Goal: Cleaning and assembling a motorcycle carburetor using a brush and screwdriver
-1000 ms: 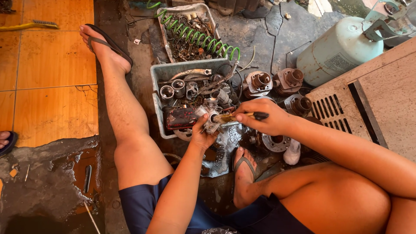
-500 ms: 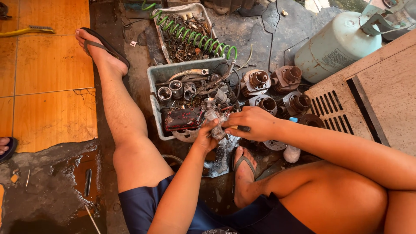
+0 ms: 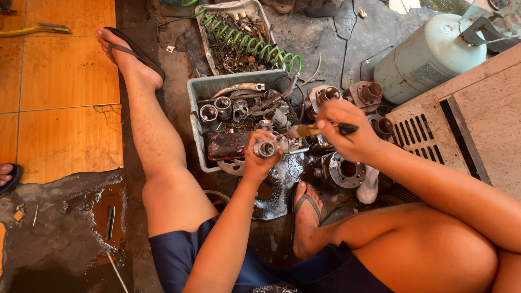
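While the left hand (image 3: 259, 163) grips a small grey metal carburettor part (image 3: 267, 147) just above the grey plastic tub (image 3: 196, 108) of greasy engine parts, the right hand (image 3: 347, 130), just beside it, is closed around a dark-handled brush (image 3: 320, 129) whose bristles point at that part.

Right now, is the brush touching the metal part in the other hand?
Touching. The head view shows the bristle tip of the brush, held by the right hand, meeting the metal part gripped in the left hand.
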